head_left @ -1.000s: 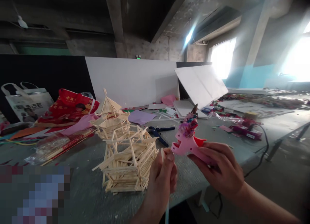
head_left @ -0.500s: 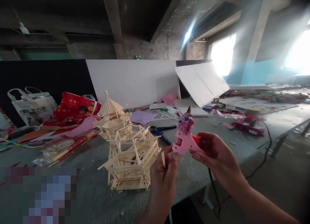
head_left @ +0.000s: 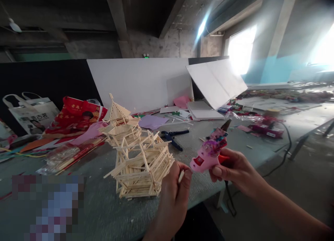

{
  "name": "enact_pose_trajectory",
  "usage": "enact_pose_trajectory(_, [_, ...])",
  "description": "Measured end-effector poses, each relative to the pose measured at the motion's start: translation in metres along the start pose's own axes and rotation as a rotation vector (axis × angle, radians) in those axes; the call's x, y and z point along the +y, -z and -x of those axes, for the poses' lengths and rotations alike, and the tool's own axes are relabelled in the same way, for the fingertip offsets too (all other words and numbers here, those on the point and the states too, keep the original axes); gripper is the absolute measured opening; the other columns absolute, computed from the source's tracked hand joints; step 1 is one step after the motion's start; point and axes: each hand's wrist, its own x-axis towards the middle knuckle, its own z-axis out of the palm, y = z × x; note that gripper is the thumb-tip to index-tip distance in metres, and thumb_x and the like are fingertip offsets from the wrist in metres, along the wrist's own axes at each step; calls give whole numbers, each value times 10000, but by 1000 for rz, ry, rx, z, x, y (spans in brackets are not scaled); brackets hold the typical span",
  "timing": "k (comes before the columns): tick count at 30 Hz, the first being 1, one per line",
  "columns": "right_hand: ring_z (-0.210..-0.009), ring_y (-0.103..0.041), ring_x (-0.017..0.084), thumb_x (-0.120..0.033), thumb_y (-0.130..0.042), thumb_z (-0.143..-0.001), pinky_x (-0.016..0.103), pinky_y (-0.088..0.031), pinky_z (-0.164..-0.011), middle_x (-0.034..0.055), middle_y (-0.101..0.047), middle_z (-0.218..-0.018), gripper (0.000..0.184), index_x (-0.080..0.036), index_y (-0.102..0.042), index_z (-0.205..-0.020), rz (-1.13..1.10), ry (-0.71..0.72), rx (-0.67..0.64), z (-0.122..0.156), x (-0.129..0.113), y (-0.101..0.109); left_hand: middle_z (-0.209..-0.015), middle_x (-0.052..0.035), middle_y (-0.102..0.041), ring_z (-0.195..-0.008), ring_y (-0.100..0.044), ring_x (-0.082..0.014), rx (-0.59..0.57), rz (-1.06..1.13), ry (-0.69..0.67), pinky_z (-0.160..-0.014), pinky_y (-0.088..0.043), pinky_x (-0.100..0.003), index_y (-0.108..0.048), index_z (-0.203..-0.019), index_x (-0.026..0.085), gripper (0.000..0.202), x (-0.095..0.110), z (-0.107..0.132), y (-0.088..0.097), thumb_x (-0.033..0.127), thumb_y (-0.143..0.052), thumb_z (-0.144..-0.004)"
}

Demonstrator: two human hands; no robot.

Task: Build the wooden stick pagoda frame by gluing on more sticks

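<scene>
Pink glue gun (head_left: pixel 208 153) gripped in right hand (head_left: pixel 235 169), nozzle up-right, rear end just beside stick (head_left: pixel 181 176) pinched in left hand (head_left: pixel 173 195).

Stick tower (head_left: pixel 137 154) stands on the table (head_left: pixel 99 206), near its front edge. Left hand (head_left: pixel 173 195) with a stick (head_left: pixel 181 176) is just right of the tower; right hand (head_left: pixel 236 169) with the glue gun (head_left: pixel 210 150) further right — hands apart. Pliers (head_left: pixel 172 138) lie behind the tower. Bags (head_left: pixel 74 117) sit far left; boards (head_left: pixel 141 82) lean at the back.
</scene>
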Motion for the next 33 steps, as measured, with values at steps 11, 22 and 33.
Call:
enact_pose_trajectory(11, [-554,-483,99,-184,-772,-717,191,-363,-513,11,-577,-635,110,-161,-680,-773,-143,27,12,8,19,0,-484,112,-212,-361,-90,-36,-331,524,363,-342,-84,-171,-369,-756,215,280,-3,-10,6,459,-474,-843])
enact_pose_trajectory(22, [-493,-441,97,-281,-706,-785,177,-356,-430,33,-545,-598,215,-113,-633,-899,-672,-376,97,-7,25,-5,-534,61,-373,-474,-336,-93,55,-555,-103,-521,-248,-248,-369,-693,204,153,23,-31,-7,193,-439,-829])
enact_pose_trajectory(33, [-460,-457,45,-222,-680,-813,111,-356,-372,24,-578,-649,217,-52,-607,-927,-999,-604,-37,-18,12,2,-557,46,-401,-528,-370,-108,22,-410,15,-548,-264,-250,-362,-636,204,234,35,-47,1,264,-387,-861])
